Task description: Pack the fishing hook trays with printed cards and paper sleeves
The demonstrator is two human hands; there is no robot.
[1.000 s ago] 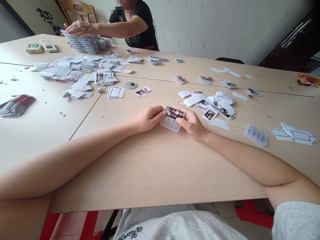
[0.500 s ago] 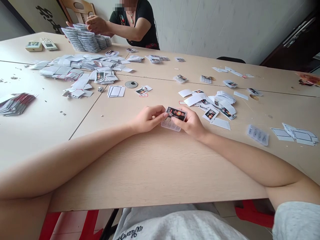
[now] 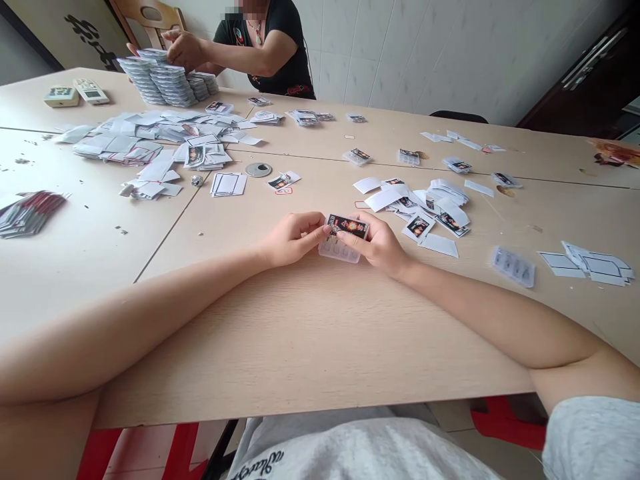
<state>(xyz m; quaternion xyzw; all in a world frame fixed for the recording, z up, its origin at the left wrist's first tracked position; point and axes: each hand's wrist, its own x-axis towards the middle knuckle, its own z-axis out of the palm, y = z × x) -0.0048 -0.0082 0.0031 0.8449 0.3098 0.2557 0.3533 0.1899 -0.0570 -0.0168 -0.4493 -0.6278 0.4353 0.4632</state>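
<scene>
A small clear plastic case [image 3: 339, 251] with a black printed card [image 3: 350, 226] across its upper part is held between both hands above the table. My left hand [image 3: 299, 237] pinches its left edge, thumb on the card's corner. On the right side my right hand [image 3: 379, 244] grips case and card, with its thumb over the front. Just beyond my right hand lies a loose heap of white and printed cards [image 3: 420, 207]. Another clear case [image 3: 513, 266] rests on the table further right.
Across the table [image 3: 320, 347], a person in black [image 3: 280, 40] handles tall stacks of cases [image 3: 170, 83]. A big pile of cards [image 3: 135, 133] lies at left, near a round metal lid [image 3: 259, 170]. White cards [image 3: 590, 263] lie far right.
The view has shifted slightly. Both of my hands keep the same hold on the case and card, and the card looks slightly turned. The other person's hands remain at the stacks.
</scene>
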